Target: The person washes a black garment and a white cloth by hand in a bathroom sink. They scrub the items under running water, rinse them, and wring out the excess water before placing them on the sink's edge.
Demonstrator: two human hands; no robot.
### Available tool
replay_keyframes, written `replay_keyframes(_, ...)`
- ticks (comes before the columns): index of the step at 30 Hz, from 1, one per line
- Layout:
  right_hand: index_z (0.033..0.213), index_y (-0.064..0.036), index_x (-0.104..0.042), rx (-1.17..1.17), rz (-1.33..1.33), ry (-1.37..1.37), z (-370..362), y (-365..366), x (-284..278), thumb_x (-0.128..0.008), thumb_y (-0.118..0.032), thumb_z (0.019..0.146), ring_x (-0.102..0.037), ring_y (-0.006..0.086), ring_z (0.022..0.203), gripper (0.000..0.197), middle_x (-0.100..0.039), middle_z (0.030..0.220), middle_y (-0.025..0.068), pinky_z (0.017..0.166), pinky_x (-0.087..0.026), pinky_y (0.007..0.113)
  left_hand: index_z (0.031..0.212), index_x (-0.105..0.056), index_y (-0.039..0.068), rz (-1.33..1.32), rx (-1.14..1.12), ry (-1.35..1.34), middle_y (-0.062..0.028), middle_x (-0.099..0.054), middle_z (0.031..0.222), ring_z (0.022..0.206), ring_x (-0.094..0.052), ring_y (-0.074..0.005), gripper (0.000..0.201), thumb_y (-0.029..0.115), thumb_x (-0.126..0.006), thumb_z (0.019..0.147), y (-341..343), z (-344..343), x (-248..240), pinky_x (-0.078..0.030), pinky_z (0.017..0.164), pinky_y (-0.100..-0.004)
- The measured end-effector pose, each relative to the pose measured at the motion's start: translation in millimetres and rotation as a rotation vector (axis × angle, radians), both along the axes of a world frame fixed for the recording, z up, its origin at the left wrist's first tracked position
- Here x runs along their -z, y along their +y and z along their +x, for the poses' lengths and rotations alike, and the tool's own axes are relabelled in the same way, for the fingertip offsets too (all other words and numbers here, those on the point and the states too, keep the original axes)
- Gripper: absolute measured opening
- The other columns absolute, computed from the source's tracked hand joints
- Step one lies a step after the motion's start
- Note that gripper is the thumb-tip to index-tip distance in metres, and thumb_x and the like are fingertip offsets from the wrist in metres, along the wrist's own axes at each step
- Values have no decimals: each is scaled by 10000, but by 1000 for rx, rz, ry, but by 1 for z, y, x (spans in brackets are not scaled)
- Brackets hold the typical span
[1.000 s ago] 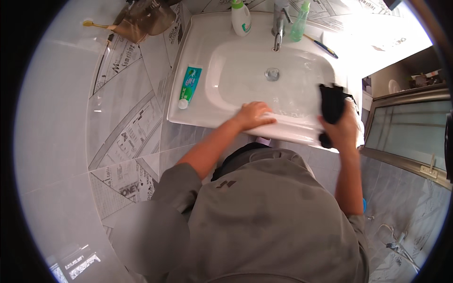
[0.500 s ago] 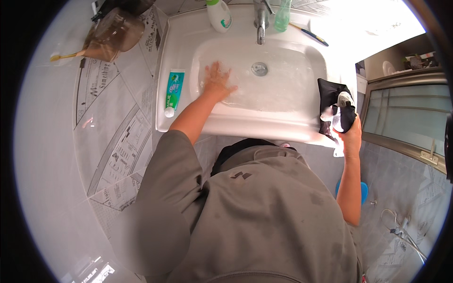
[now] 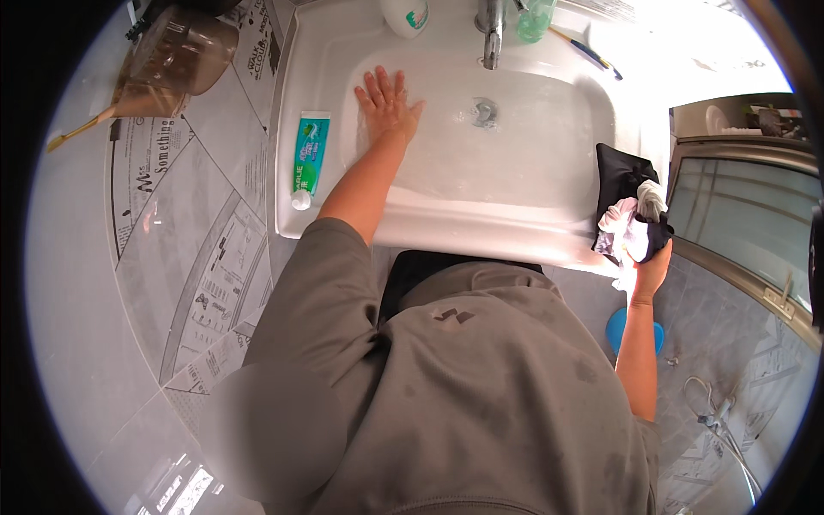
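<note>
Lying at the front right corner of the sink (image 3: 481, 239), a bundle of black, white and pale pink cloth (image 3: 627, 219) runs lengthwise along the right edge, its black end toward the back, a white tip hanging past the front edge. Open basin (image 3: 515, 167) stretches leftward from it, past the drain (image 3: 483, 112), to the left hand (image 3: 388, 110), whose fingers fan wide apart and point toward the back. A blue-green tube (image 3: 312, 154) lies near the left edge. The right hand (image 3: 653, 273) touches the bundle's outer side; its fingers are mostly hidden, so I cannot tell how far they close.
</note>
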State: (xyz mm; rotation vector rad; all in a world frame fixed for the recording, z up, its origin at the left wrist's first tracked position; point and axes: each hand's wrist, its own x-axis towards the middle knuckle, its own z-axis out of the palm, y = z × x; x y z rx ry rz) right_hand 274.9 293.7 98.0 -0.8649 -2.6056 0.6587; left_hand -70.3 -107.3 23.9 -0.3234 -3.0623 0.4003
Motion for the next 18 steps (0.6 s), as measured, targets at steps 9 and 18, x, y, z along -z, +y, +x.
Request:
replay_keyframes(9,1271,-32,-464,37,93,-7,7,5,11,-902,-317,494,-554,351,1087,936,-574,1171,161,898,-457,399,1411,-410,202,147,345,-40,-195,-185,1524,1412,-112,-412,686,567,-540,845,5,7,7,-71,1121,-569)
replay_keyframes(18,1255,-31,-481,23,136,67,0,-10,-1,-735,-189,721,-548,374,1098,613,-570,1185,186,927,-440,409,1366,-433,69,514,177,97,-313,-329,1379,1330,-268,-426,733,532,-581,818,106,32,18,-222,1049,-570)
